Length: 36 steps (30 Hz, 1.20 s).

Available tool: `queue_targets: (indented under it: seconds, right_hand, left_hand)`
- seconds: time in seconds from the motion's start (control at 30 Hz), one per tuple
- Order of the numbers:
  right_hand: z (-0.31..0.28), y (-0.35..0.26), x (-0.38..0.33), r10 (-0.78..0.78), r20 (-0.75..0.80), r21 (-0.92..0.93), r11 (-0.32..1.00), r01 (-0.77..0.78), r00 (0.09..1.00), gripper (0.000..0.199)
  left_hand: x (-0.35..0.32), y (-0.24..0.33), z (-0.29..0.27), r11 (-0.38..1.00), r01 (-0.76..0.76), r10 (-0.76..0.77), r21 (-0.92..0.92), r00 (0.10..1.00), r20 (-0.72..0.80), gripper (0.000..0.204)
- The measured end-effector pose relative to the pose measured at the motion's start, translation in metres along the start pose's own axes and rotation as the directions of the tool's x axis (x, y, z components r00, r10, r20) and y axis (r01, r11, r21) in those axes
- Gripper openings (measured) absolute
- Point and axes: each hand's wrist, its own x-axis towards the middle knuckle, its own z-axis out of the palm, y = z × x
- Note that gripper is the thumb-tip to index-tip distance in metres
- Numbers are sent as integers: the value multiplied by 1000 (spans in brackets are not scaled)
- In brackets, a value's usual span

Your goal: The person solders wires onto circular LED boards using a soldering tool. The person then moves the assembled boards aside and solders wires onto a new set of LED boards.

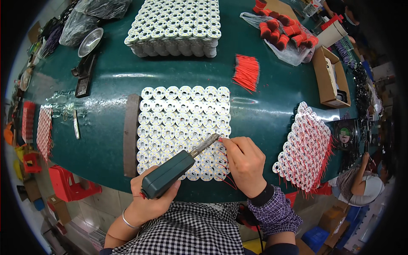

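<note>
Soldering at the dark green tabletop; the person's left hand is wrapped firmly round the dark green handle of a soldering iron, its metal tip resting near the right edge of a panel of small round white circuit discs with yellow spots; the right hand is pinched together on a thin red wire, holding its end right beside the iron's tip; more red wire trails below that hand at the panel's lower right corner. Judgement: the step in hand looks like joining a wire to one disc in the lower right rows; most discs on this panel show no wire, so the panel seems early in the work; the next move would call for a steady tip on the small pad, with the wire held true against it, and care to keep the fingertips off the hot metal.

Elsewhere: a similar panel bristling with red wires lies to the right, well apart; a loose bundle of cut red wires sits beyond; a tall stack of white disc panels stands at the far side; an open cardboard box at far right; another person's arm shows at the lower right.
</note>
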Motion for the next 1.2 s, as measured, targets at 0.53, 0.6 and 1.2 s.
queue_targets:
  seconds: [0.53, 0.6, 1.2]
  right_hand:
    - [1, 1, -2, -19, 2, -35, 999, 19, 1000, 27]
    - [1, 1, -2, -17, -7, -44, 999, 16, 1000, 27]
    - [3, 10, -1, 14, -44, -38, 999, -15, 999, 25]
  left_hand:
    - [-1, 7, -4, 991, -60, 60, 121, 998, -1, 22]
    - [0, 9, -5, 989, -84, 89, 122, 996, -32, 23]
    - [13, 7, 3, 999, -28, 26, 46, 999, 44, 19]
